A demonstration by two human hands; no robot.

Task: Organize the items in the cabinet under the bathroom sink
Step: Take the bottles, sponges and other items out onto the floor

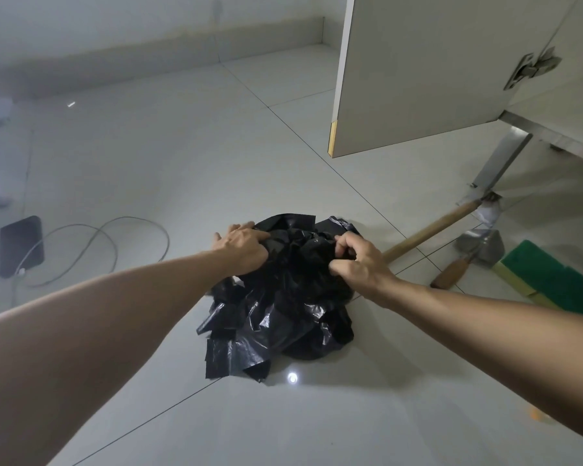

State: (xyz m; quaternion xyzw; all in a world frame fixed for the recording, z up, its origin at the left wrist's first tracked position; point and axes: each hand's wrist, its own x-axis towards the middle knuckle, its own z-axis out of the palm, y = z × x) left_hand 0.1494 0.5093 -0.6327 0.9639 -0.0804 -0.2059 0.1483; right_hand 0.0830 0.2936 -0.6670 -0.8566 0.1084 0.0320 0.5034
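Observation:
A crumpled heap of black plastic bags (283, 311) lies on the pale tiled floor in front of me. My left hand (243, 245) grips the heap's upper left side, fingers curled into the plastic. My right hand (359, 260) pinches a fold of the black plastic at the upper right, fingers bunched tight. Both forearms reach in from the bottom of the view. The white cabinet door (418, 79) stands swung open at the upper right.
A wooden-handled tool (428, 230) and a trowel (468, 260) lie right of the bags, beside green and yellow scouring pads (559, 280). A metal cabinet leg (502, 163) stands behind them. A black phone (21, 245) with a looping cable (115, 237) lies at the left.

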